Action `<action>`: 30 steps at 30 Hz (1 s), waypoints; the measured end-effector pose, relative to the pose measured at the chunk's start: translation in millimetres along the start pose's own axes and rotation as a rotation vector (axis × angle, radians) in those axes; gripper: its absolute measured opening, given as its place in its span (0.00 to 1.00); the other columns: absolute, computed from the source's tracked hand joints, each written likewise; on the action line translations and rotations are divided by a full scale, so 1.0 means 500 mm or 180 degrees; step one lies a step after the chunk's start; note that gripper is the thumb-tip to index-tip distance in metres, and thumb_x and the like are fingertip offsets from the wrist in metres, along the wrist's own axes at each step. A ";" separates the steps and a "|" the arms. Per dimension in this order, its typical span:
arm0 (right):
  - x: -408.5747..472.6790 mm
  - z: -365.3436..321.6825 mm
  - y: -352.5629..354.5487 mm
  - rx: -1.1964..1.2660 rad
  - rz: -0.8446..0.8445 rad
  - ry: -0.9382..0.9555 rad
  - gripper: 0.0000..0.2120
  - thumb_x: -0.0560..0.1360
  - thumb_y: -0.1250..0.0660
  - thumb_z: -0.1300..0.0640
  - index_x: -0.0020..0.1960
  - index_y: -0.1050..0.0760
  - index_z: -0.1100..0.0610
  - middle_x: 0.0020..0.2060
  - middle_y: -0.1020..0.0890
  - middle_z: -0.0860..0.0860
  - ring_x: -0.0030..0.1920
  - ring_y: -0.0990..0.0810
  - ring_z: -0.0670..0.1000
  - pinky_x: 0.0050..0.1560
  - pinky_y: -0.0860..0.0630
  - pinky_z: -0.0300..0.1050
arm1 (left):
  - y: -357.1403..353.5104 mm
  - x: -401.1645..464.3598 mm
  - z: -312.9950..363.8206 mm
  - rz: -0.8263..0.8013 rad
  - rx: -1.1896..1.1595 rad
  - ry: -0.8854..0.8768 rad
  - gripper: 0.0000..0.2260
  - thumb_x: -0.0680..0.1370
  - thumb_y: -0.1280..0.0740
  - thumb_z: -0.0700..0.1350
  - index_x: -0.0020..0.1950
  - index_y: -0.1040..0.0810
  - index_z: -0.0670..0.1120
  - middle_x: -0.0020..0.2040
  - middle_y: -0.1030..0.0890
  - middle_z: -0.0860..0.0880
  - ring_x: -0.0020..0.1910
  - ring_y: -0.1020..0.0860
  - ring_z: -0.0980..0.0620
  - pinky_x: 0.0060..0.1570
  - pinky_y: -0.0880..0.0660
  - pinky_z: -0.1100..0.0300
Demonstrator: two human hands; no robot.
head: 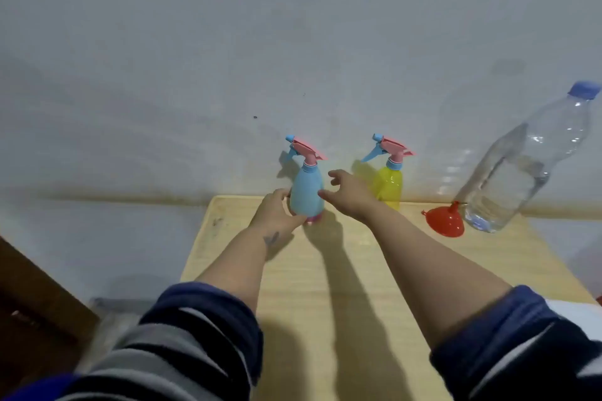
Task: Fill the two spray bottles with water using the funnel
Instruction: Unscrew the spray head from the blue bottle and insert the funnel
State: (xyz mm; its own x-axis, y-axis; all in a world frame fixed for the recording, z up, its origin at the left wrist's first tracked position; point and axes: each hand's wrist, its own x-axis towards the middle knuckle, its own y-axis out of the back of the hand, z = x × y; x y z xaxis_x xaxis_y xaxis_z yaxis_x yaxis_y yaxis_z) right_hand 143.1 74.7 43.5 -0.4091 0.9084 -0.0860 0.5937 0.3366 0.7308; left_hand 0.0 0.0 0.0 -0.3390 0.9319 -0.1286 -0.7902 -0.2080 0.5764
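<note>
A light blue spray bottle (pixel 307 192) with a pink and blue trigger head stands at the far edge of the wooden table (pixel 342 270). My left hand (pixel 277 215) wraps around its lower left side. My right hand (pixel 348 194) hovers at its right side with fingers spread, a fingertip at or just off the body. A yellow spray bottle (pixel 389 184) with the same kind of head stands behind my right hand, against the wall. A red funnel (pixel 445 221) lies wide end down to the right. A large clear water bottle (pixel 524 166) with a blue cap stands beside the funnel.
A pale wall (pixel 228 58) rises right behind the table's far edge. A dark wooden piece of furniture (pixel 35 303) sits low at the left. A white object (pixel 580 312) shows at the table's right edge.
</note>
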 end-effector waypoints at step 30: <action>-0.060 -0.047 -0.063 0.2172 0.0079 0.0049 0.16 0.76 0.33 0.49 0.58 0.34 0.52 0.55 0.18 0.53 0.44 0.21 0.44 0.43 0.27 0.39 | -0.064 -0.098 0.001 0.0528 -0.0913 0.0141 0.24 0.64 0.25 0.58 0.56 0.30 0.62 0.48 0.21 0.60 0.47 0.20 0.57 0.48 0.19 0.51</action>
State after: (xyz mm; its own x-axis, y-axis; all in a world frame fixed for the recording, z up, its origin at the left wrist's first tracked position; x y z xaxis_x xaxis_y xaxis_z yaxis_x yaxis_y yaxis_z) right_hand 120.2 30.8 38.9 -0.3965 0.9160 -0.0614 0.9050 0.4013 0.1416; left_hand 41.9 -38.8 -11.7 -0.4920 0.8659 -0.0908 -0.8318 -0.4367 0.3426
